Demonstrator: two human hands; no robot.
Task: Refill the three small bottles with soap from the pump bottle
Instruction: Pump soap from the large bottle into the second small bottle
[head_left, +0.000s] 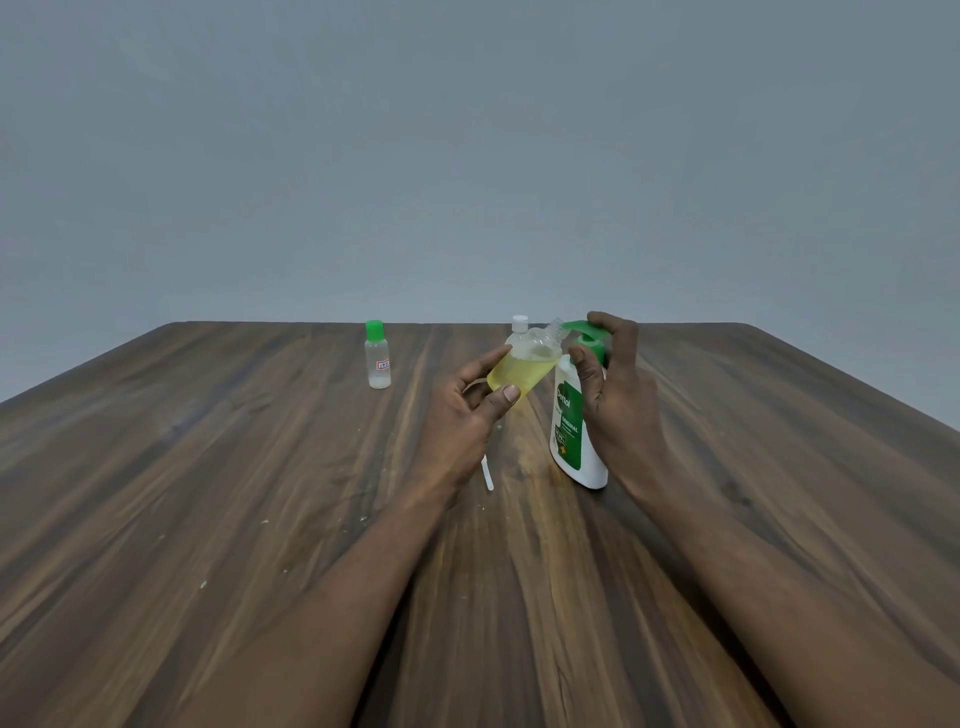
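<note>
The open small bottle (524, 371), partly filled with yellow soap, tilts with its mouth under the pump bottle's (576, 431) green spout, gripped by the left hand (470, 410). The right hand (615, 395) grasps the pump head. At ten o'clock a green-capped bottle (377, 356) stands on the bench (208, 493); a white-capped bottle (519, 326) stands just behind.

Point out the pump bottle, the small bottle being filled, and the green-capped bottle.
pump bottle (570, 415), head view, on its green front label.
small bottle being filled (519, 370), head view, on its yellow soap-filled body.
green-capped bottle (377, 364), head view, on its clear body.
</note>
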